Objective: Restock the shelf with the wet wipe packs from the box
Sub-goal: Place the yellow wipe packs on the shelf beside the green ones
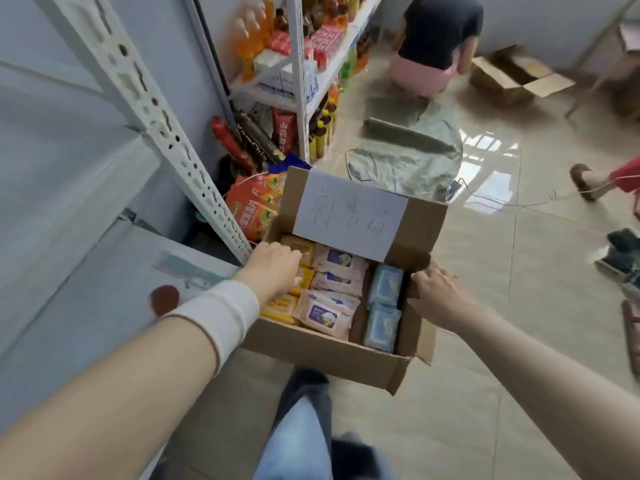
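An open cardboard box [322,355] sits on the floor beside the white metal shelf [166,133]. It holds wet wipe packs in rows: yellow packs [278,304] on the left, pink packs [325,311] in the middle, blue packs [382,306] on the right. My left hand [273,268] reaches into the box's left side, its fingers curled over a yellow pack; the grip itself is hidden. My right hand [438,289] rests on the box's right flap, fingers curled over its edge.
A white paper label [349,211] covers the box's raised far flap. Snack bags [252,206] and bottles [252,39] fill the shelves behind. A person [436,43] crouches farther back near another open carton [512,77]. Crumpled plastic sheet [405,157] and feet [620,251] lie on the tiled floor.
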